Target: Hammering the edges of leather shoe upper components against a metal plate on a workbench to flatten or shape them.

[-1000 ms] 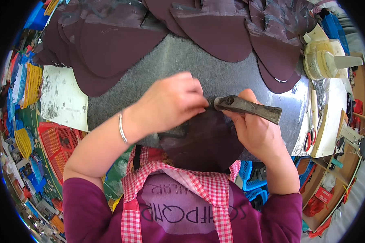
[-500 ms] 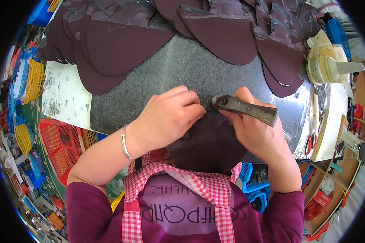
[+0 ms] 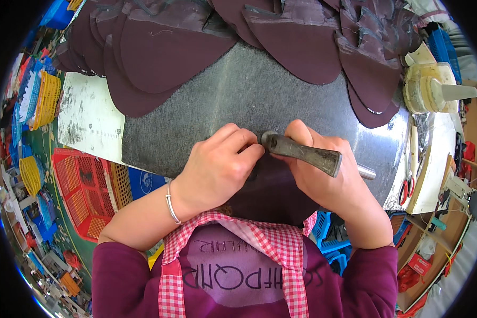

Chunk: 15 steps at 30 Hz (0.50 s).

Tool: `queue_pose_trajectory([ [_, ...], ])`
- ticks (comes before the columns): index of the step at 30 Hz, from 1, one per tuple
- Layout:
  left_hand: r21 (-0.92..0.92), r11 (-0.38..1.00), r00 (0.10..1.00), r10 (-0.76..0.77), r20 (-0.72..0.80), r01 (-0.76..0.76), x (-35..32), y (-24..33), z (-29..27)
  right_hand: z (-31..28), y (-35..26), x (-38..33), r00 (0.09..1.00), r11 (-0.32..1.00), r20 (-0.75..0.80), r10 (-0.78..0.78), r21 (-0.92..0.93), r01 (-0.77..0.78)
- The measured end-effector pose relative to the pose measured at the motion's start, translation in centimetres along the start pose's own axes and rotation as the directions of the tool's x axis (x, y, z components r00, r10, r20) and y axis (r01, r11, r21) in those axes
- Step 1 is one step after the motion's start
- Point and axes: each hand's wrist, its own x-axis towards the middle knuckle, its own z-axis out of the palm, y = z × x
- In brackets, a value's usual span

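My right hand (image 3: pixel 331 188) is closed round a hammer (image 3: pixel 307 153), whose dark metal head lies over my fingers and whose silver handle end sticks out on the right. The hammer's round face is close to my left fingertips. My left hand (image 3: pixel 214 167) is closed in a pinch at the edge of a dark brown leather-like piece (image 3: pixel 273 199). That piece hangs from the near edge of the work surface towards my apron; its far edge is hidden by my hands.
Overlapping dark brown pieces (image 3: pixel 169 53) lie along the far side of the dark work slab (image 3: pixel 212 106). At the right are a cream glue pot (image 3: pixel 426 87) and red-handled scissors (image 3: pixel 405 190). A red basket (image 3: pixel 82 193) stands low at the left.
The hammer and my right hand have moved left, closer to my left hand. More of the silver handle shows. The view has shifted slightly.
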Motion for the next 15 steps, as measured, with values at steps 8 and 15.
queue_pose_trajectory([
  [8,0.036,0.997,0.995,0.072,0.069,-0.074,3.6,-3.1,0.3,-2.1,1.3,-1.0,0.970,0.965,0.020,0.240,0.100,-0.241],
  [15,-0.193,0.902,0.897,0.416,0.150,-0.386,8.3,-6.0,1.1,-1.2,1.0,-2.4,0.963,0.964,-0.063,0.260,-0.046,-0.263],
])
